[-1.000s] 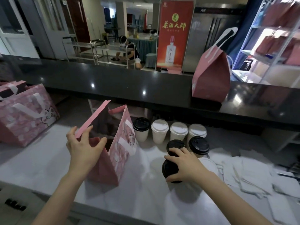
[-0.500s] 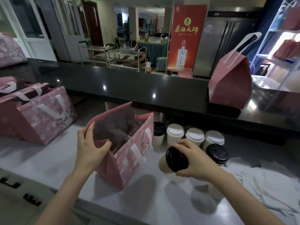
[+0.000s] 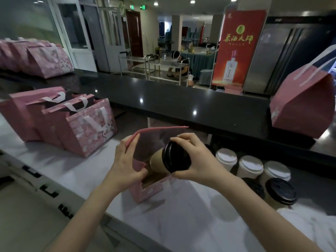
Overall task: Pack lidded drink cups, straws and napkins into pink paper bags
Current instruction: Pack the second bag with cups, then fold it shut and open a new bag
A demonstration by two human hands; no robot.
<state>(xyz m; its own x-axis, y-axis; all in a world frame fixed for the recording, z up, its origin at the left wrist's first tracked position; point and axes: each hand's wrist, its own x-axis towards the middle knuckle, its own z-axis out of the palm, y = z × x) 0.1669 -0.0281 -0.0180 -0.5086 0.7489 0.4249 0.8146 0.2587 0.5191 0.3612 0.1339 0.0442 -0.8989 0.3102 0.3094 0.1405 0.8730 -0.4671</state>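
Observation:
An open pink paper bag (image 3: 145, 190) stands on the white counter in front of me. My left hand (image 3: 125, 165) grips its near left edge and holds the mouth open. My right hand (image 3: 197, 161) grips a tan cup with a black lid (image 3: 175, 160), tilted with its base pointing down into the bag's mouth. To the right stand three white-lidded cups (image 3: 250, 166) and two black-lidded cups (image 3: 281, 190).
Several pink bags (image 3: 91, 128) stand at the left on the counter, more lie on the dark upper ledge (image 3: 36, 57). Another pink bag (image 3: 301, 110) sits on the ledge at the right. White napkins (image 3: 309, 222) lie at the lower right.
My right hand has carried the black-lidded cup left from the cup group to the bag's mouth and tilted it. My left hand has kept hold of the bag's edge.

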